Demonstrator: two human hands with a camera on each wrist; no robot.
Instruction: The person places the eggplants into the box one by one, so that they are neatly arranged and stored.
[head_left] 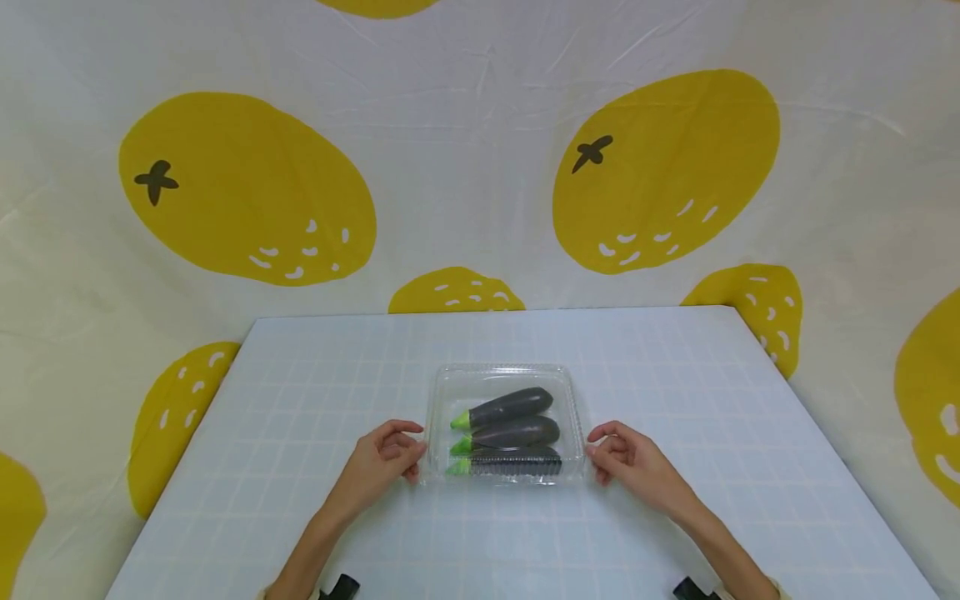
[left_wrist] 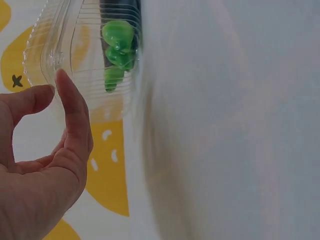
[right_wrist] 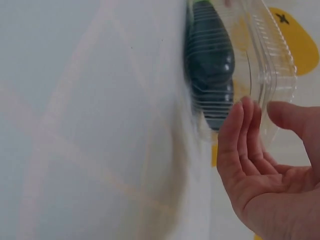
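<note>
A clear plastic container (head_left: pixel 505 375) stands near the middle of the table, with three dark eggplants (head_left: pixel 516 433) lying side by side in it, their green stem ends to the left. Lightly, at the container's left edge, my left hand (head_left: pixel 386 454) pinches the rim between thumb and fingertips. My right hand (head_left: pixel 633 467) does likewise at the right edge. Both wrist views show the rim between thumb and fingers: the left hand (left_wrist: pixel 55 145) near green stem ends (left_wrist: pixel 118 45), the right hand (right_wrist: pixel 265 165) near rounded dark ends (right_wrist: pixel 210 55). I cannot tell whether a lid covers the container.
The table (head_left: pixel 337 367) has a pale checked cover. Behind and beside it hangs a white cloth (head_left: pixel 465 167) printed with big yellow fruit shapes. A black strap piece (head_left: pixel 343 586) shows by the left wrist, another black piece (head_left: pixel 692 588) by the right.
</note>
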